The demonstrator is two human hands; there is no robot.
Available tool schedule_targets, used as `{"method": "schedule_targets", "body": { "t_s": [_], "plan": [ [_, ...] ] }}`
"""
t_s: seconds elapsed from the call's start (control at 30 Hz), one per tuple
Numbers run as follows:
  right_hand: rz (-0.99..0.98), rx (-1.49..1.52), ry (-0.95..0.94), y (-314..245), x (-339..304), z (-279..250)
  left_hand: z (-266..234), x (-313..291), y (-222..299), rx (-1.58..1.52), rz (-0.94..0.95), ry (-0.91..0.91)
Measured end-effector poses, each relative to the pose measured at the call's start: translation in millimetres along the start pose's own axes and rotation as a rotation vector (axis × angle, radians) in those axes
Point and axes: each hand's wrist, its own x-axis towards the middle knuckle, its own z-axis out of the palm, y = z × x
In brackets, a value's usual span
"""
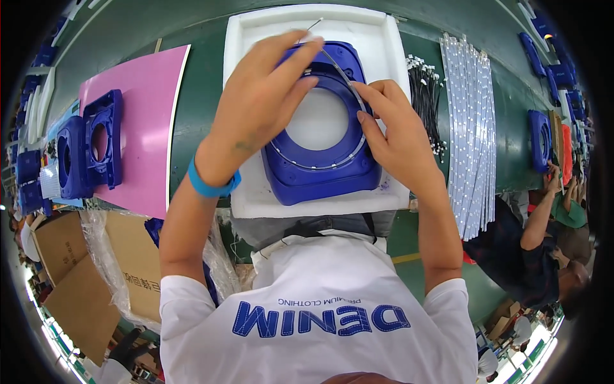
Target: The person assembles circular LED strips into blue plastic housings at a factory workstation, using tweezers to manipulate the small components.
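A blue plastic housing (323,178) with a large round opening lies in a white foam tray (240,192). Along the ring around the opening curves a thin LED strip (313,168), whose upper right part rises toward my hands. The thumb and index finger of my right hand (398,131) close on the strip at the ring's right side. Over the upper left of the housing is my left hand (265,89), thumb and index finger apart, fingertips close to the strip's upper end. A thin wire (314,24) sticks out beyond those fingers; they partly hide where it joins.
Right of the tray lie a bundle of black wires (425,102) with white connectors and many pale LED strips (471,134). Two more blue housings (102,141) stand on a pink sheet (150,128) at left. Cardboard (137,256) sits below; a co-worker (521,249) is at right.
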Motion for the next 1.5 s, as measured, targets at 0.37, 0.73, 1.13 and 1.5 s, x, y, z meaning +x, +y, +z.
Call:
{"method": "schedule_targets", "body": {
  "t_s": [0.37,0.73,1.13,1.5],
  "plan": [
    [-0.097,-0.291,0.184,1,-11,20,29,12,-15,0.062,0.126,-0.14],
    [-0.152,-0.433,0.13,0,-9,17,44,9,5,0.338,0.226,-0.189],
    [-0.052,-0.393,0.098,-7,-9,16,33,15,-17,-0.176,-0.127,-0.145],
    [0.083,-0.254,0.172,8,-34,-46,-2,4,-3,-0.199,-0.267,0.018]
  ]
}}
